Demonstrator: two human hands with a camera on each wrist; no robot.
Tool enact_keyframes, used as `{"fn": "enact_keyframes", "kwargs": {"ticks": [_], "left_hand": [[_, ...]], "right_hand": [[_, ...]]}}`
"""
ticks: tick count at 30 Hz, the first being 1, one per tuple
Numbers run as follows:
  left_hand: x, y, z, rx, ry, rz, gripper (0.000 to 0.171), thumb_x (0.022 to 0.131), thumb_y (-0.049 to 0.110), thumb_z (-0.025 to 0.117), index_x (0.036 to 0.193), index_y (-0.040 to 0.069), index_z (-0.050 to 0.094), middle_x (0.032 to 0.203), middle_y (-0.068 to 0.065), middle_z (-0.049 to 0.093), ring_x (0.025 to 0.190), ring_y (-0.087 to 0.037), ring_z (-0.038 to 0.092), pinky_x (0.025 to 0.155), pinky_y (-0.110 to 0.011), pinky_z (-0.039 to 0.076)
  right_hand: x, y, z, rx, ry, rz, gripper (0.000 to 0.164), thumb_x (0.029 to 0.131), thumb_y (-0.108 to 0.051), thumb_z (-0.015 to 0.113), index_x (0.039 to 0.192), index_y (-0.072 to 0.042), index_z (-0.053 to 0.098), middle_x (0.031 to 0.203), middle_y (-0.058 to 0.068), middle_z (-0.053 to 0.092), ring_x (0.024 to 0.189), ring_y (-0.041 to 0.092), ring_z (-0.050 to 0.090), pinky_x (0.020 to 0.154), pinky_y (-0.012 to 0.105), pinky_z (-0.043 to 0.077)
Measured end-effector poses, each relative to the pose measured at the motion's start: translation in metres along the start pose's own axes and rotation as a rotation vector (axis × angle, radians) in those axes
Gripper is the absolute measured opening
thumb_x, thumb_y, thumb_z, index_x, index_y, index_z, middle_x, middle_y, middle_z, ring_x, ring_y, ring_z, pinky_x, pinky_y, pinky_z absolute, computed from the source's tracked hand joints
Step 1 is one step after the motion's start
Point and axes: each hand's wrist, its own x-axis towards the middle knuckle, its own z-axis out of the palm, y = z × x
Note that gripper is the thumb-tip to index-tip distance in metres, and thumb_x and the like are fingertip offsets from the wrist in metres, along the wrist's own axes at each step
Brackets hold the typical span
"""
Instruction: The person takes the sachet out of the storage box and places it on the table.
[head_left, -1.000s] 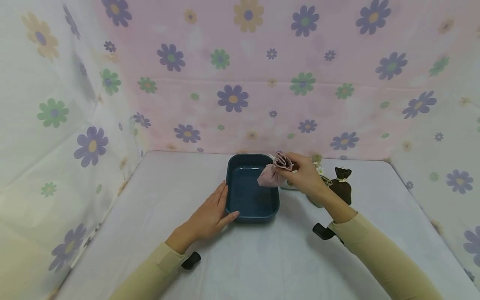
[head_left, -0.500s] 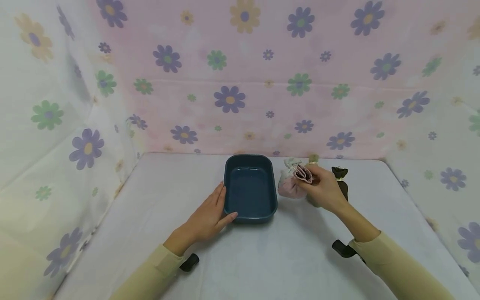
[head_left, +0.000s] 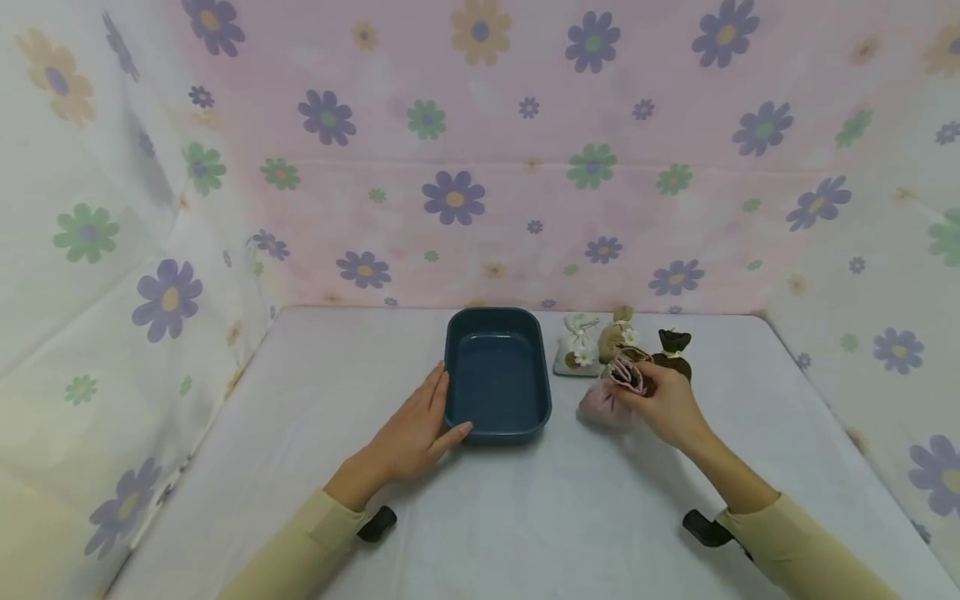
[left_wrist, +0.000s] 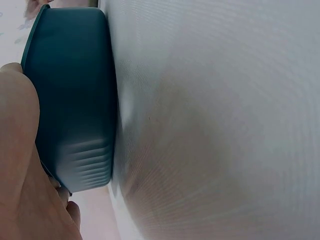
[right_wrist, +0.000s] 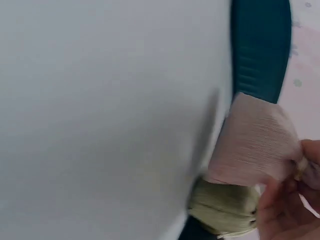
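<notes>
Pinched at its gathered neck, a small pink cloth pouch (head_left: pixel 602 406) hangs from my right hand (head_left: pixel 670 408). It is right of a dark teal rectangular basin (head_left: pixel 497 379), close above the table by its shadow (right_wrist: pixel 205 132) in the right wrist view. My left hand (head_left: pixel 412 433) rests against the basin's left side, fingers straight along the wall and thumb at the near rim. Behind the pink pouch are a pale pouch (head_left: pixel 576 354) with a daisy, a tan pouch (head_left: pixel 612 339) and a dark brown pouch (head_left: pixel 673 360). An olive-green pouch (right_wrist: pixel 225 205) shows in the right wrist view, largely hidden in the head view.
A white cloth covers the table (head_left: pixel 525 517). Flower-patterned curtains (head_left: pixel 420 208) close off the back and both sides. Black camera mounts stick out from both wrists, the right mount (head_left: pixel 707 528) low over the table.
My right hand has carried the pink pouch from over the basin's right rim to the right and nearer, uncovering the pale and tan pouches. The left hand stays on the basin.
</notes>
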Motion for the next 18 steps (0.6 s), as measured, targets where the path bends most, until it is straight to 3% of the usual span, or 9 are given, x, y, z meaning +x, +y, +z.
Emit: {"fn": "enact_keyframes", "kwargs": {"ticks": [5, 11, 15, 18], "left_hand": [[-0.001, -0.001, 0.0, 0.007, 0.006, -0.001, 0.097, 0.105, 0.067, 0.032, 0.161, -0.007, 0.006, 0.171, -0.02, -0.002, 0.158, -0.03, 0.004, 0.125, -0.049, 0.019], [0.0, -0.002, -0.002, -0.001, -0.011, -0.007, 0.098, 0.103, 0.069, 0.032, 0.161, -0.006, 0.005, 0.171, -0.018, -0.003, 0.158, -0.029, 0.003, 0.125, -0.048, 0.018], [0.0, -0.003, -0.005, -0.001, 0.024, 0.003, 0.098, 0.103, 0.069, 0.036, 0.162, -0.005, 0.011, 0.171, -0.018, 0.001, 0.158, -0.03, 0.008, 0.125, -0.05, 0.018], [-0.003, -0.004, -0.01, 0.01, 0.083, 0.027, 0.094, 0.103, 0.066, 0.042, 0.163, -0.002, 0.015, 0.171, -0.016, 0.005, 0.157, -0.032, 0.013, 0.125, -0.052, 0.018]], "right_hand": [[-0.004, 0.007, 0.006, -0.015, -0.053, -0.005, 0.027, 0.089, -0.013, 0.081, 0.11, 0.0, 0.071, 0.1, 0.012, 0.072, 0.088, 0.021, 0.063, 0.067, 0.028, 0.051], [-0.006, 0.005, 0.003, -0.01, -0.038, -0.086, 0.044, 0.088, -0.012, 0.081, 0.127, 0.002, 0.063, 0.11, 0.014, 0.068, 0.092, 0.024, 0.063, 0.073, 0.033, 0.055], [-0.011, -0.002, 0.004, -0.076, 0.026, -0.16, 0.061, 0.088, -0.013, 0.081, 0.139, 0.002, 0.053, 0.126, 0.017, 0.058, 0.109, 0.031, 0.058, 0.086, 0.05, 0.053], [-0.016, -0.012, 0.005, -0.18, 0.114, -0.307, 0.066, 0.087, -0.017, 0.081, 0.142, 0.004, 0.05, 0.136, 0.022, 0.051, 0.122, 0.039, 0.052, 0.096, 0.059, 0.046]]}}
